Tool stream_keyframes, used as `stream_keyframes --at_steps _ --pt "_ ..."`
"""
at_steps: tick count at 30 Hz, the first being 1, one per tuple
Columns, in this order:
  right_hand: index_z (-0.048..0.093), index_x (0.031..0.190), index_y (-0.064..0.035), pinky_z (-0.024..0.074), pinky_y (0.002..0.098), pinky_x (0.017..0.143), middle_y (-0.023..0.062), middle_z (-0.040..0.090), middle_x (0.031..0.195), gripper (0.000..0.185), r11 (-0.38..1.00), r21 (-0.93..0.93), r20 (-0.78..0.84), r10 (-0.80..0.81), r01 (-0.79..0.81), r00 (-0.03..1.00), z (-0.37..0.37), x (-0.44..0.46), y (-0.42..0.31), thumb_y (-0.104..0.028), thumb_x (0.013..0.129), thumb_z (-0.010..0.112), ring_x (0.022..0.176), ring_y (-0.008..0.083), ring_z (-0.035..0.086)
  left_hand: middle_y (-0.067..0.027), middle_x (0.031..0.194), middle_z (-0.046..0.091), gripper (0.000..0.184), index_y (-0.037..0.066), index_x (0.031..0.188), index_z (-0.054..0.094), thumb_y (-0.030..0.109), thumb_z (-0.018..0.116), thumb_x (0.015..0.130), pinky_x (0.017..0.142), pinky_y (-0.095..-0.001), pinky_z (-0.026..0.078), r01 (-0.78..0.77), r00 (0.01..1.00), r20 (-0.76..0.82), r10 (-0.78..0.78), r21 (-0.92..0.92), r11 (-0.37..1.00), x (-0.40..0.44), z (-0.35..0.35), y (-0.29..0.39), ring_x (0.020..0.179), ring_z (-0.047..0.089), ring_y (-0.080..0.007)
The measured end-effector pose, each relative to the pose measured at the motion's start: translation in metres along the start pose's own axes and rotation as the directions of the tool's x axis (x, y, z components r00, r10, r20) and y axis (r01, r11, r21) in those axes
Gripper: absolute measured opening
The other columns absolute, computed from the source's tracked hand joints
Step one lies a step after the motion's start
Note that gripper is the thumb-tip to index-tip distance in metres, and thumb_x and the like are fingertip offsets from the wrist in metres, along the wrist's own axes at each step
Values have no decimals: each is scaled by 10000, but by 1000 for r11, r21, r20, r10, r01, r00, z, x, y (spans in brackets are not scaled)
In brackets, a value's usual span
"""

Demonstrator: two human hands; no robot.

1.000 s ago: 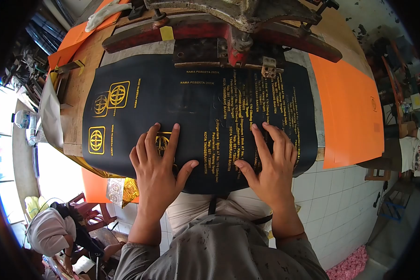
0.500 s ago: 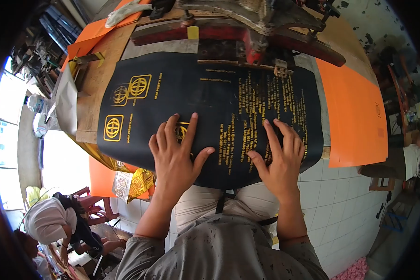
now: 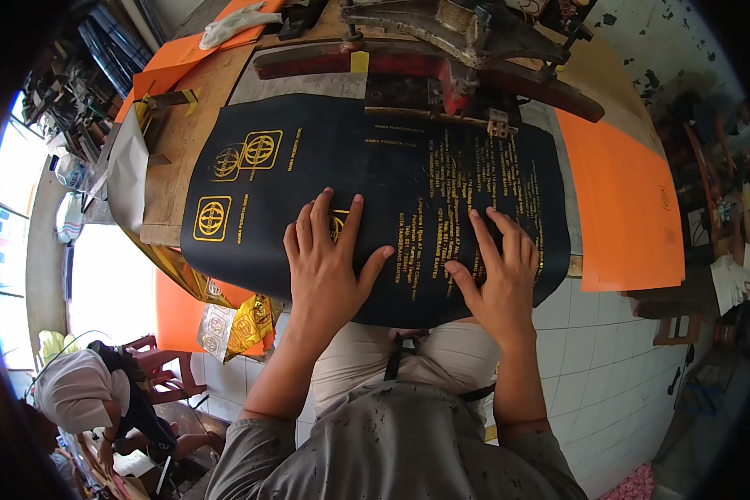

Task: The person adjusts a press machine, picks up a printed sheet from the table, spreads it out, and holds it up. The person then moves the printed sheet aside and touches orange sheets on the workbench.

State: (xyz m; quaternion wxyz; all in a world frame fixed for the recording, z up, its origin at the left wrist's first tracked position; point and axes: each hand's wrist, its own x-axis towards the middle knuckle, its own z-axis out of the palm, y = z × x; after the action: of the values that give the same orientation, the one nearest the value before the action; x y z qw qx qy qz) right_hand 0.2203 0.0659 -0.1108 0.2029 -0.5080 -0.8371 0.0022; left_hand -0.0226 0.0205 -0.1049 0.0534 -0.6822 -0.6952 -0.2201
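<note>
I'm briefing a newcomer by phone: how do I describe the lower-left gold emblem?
On the table, find the black sheet under both hands. At its left end are framed globes. It's the lowest emblem, standing alone; the two above form a pair.

Workshop, small, printing type: one red-and-black iron press on a wooden table, stacked orange sheets, gold foil, black sheet with gold lettering, white tiled floor.
</note>
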Motion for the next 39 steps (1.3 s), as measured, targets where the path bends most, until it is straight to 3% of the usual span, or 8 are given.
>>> stream_keyframes --at_steps 5,9,13,15,19,23,29,39 --pt "548 1435 -83 316 532 1142 130 471 1474 608 997 14 -119 80 -79 990 -19 -23 25 -465 971 642 1404 343 399 -217 1504 437 588 78 1352 623 467 685 916 1118 -534 306 -18 1000 -2 18 -49 999 -3 -27 -29 1390 399 -419" --pt "528 1447 -82 305 530 1155 135 475 1474 578 920 -31 -262 370 -391 891 -13 -46 69 -422 990 631 1421 334 381 -185 1469 500 558 71 1371 613 455 637 968 1130 -539 340 422 889 -286 -359 201 884 -15 -25 -124 1383 443 -404" --pt "514 1455 -79 314 528 1156 147 510 1436 554 934 -72 -204 331 -351 921 -22 -40 70 -361 996 645 1396 339 415 -180 1432 531 604 52 1406 583 470 630 972 1112 -513 374 477 875 -194 -443 195 857 -11 -32 -160 1363 464 -363" --pt "508 1450 -38 383 479 1114 154 561 1370 561 900 211 -207 422 -381 883 -28 -32 74 -326 993 659 1329 319 492 -180 1420 539 648 38 1415 574 485 653 952 1097 -486 400 490 868 -173 -465 157 857 -6 -41 -162 1339 484 -351" --pt "496 1427 56 490 348 1008 156 640 1267 588 393 840 79 595 -375 800 -41 2 109 -255 970 696 1189 257 615 -188 1185 648 684 -1 1366 611 496 711 907 952 -417 485 548 827 -161 -538 17 836 16 -53 -183 1101 627 -332" --pt "519 1400 87 497 295 996 144 648 1311 527 62 921 314 471 -386 825 -55 5 124 -193 982 677 1155 164 628 -60 764 651 492 -54 1180 695 359 743 917 695 -294 484 484 855 -24 -517 -320 815 5 -68 -233 716 609 -123" --pt "581 1362 66 460 277 1032 92 651 1313 379 431 898 -101 398 -89 912 -91 -13 104 -127 1036 587 1171 132 606 -43 1039 726 254 -4 1174 649 208 598 1046 789 -238 541 214 902 10 -432 -879 425 -50 -118 -225 915 679 -90" --pt "669 1181 14 463 213 900 17 706 1049 249 535 779 -528 280 326 802 -167 10 57 -181 1060 572 959 56 616 -99 1185 677 384 21 1370 517 262 542 1074 830 -273 572 -120 857 -276 -436 -929 351 -53 -145 -241 1005 689 -147"
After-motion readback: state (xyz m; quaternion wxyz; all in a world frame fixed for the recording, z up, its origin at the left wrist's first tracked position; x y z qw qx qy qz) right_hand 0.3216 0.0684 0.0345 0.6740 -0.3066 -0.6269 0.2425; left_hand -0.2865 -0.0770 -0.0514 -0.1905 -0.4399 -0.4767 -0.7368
